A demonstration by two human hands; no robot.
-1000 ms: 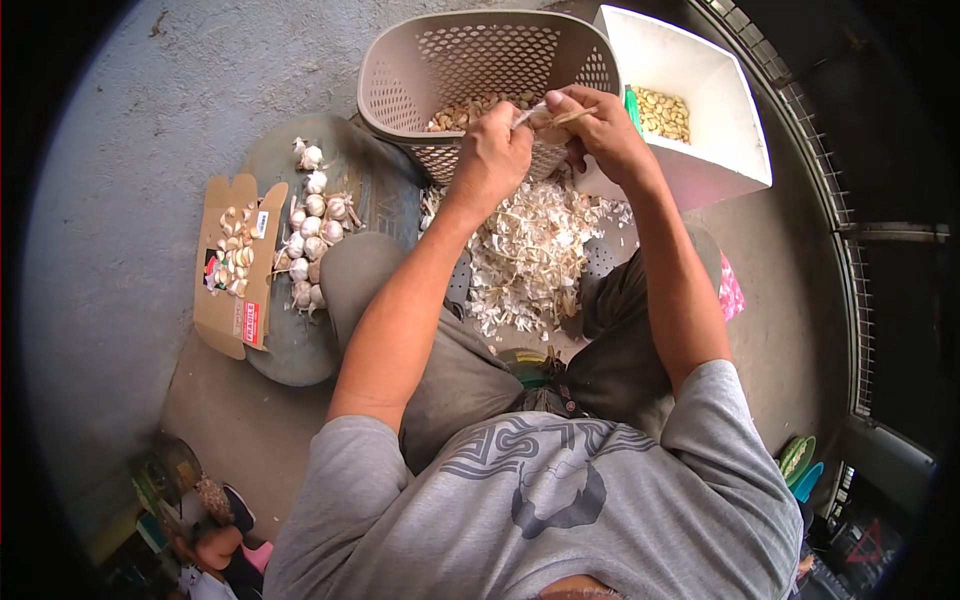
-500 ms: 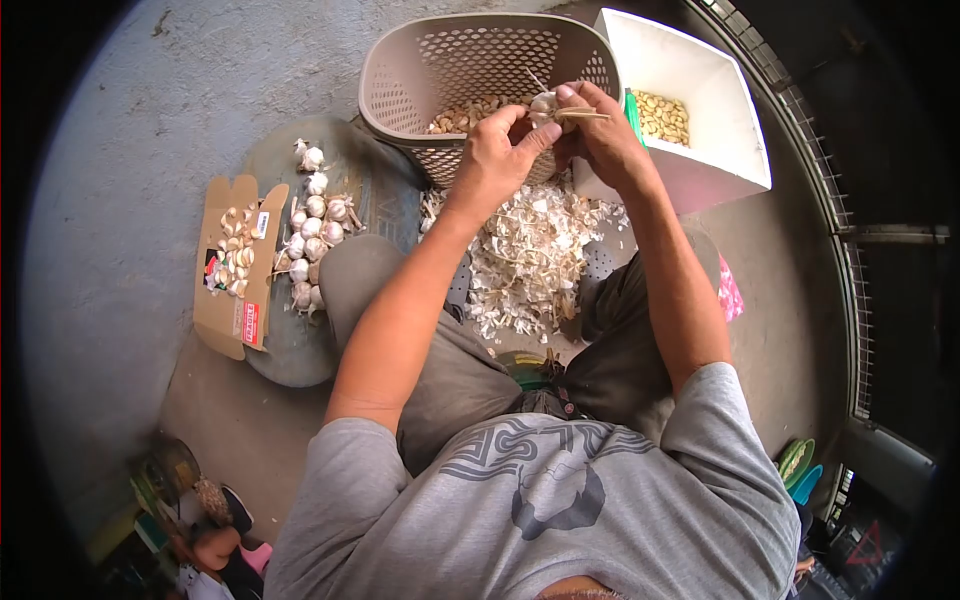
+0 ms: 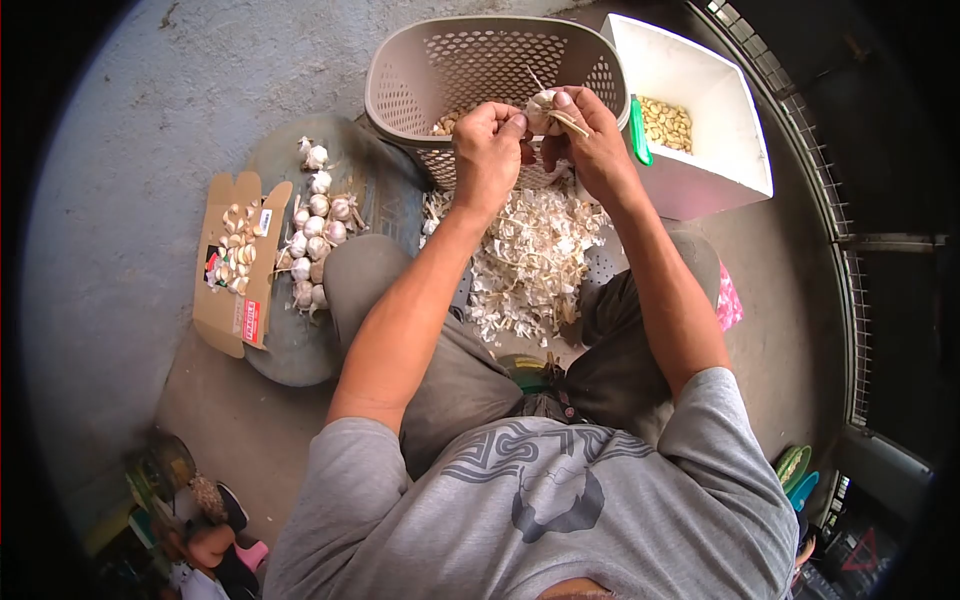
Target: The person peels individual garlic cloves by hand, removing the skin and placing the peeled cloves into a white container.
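My right hand is closed around a garlic bulb above the near rim of the brown perforated basket. The bulb's dry stem juts out beside the thumb, and a thin strand sticks up behind. Just left of the bulb, my left hand has thumb and forefinger pinched together; whatever they hold is too small to make out. Loose cloves lie inside the basket. Beneath my hands, between my legs, spreads a heap of papery garlic skins.
Whole garlic bulbs rest on a round grey surface at left, beside a cardboard piece bearing cloves. At right stands a white box with peeled cloves and a green object at its rim. Another person's leg shows lower left.
My left hand has drawn slightly left and its fingertips have come together. The bulb has turned in my right hand, so its stem now points down to the right.
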